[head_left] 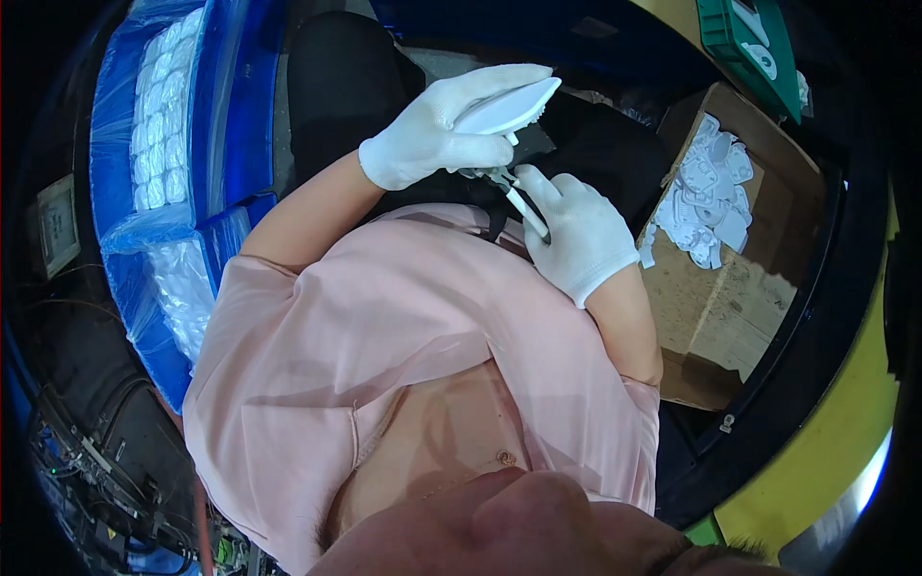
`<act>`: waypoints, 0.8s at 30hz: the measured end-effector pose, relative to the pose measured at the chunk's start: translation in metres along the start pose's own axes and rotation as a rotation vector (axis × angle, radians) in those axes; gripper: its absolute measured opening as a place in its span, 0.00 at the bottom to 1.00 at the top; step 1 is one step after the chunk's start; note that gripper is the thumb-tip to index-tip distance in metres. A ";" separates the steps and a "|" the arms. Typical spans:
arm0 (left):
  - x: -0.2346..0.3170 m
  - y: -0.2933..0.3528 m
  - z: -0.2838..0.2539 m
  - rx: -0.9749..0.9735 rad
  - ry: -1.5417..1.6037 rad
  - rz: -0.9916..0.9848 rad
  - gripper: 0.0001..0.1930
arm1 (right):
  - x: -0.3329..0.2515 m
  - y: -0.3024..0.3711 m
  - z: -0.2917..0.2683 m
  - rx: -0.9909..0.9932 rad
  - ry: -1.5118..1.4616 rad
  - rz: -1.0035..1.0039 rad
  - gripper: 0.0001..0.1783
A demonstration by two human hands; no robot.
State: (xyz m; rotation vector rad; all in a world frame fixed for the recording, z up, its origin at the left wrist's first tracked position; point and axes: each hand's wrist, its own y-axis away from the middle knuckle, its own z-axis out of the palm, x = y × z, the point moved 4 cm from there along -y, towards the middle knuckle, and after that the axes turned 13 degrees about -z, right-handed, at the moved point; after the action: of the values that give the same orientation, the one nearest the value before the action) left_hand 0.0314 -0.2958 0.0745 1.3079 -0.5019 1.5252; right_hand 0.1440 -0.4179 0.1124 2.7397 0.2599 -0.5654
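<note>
My left hand (437, 130), in a white glove, is closed around a white oval plastic part (509, 108) with a pointed end and a row of small teeth along its lower edge. A short white stub sticks out below the part. In my right hand (581, 235), also gloved, is a pair of nippers (526, 213) with white handles. Its dark metal jaws point up to the left, just under the plastic part and close to my left fingers. Whether the jaws touch the part I cannot tell.
To the right stands an open cardboard box (715, 312) holding a heap of flat white plastic pieces (709, 197). Behind it, a green crate (735, 48) carries more white parts. Blue bins (226, 125) at the left hold rows of white wrapped items (161, 120).
</note>
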 end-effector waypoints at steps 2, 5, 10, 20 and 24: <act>-0.003 -0.001 -0.001 -0.002 0.018 -0.022 0.42 | 0.003 -0.002 0.003 -0.022 0.002 -0.016 0.26; -0.007 -0.002 -0.002 -0.003 0.020 -0.031 0.41 | 0.010 -0.005 0.008 -0.042 0.001 -0.048 0.24; -0.016 -0.005 -0.002 -0.027 0.024 -0.143 0.39 | 0.019 -0.009 0.018 -0.067 0.027 -0.083 0.22; -0.003 -0.024 -0.012 0.040 -0.043 -0.044 0.37 | 0.043 0.013 0.037 0.343 -0.191 -0.056 0.24; -0.042 -0.050 -0.028 0.187 0.373 -0.370 0.30 | 0.060 0.041 0.041 0.481 -0.311 0.147 0.26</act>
State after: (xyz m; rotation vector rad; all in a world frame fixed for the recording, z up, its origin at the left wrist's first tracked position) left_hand 0.0574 -0.2708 0.0127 1.1402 0.1196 1.4756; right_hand 0.1935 -0.4636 0.0637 3.0189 -0.1762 -1.1189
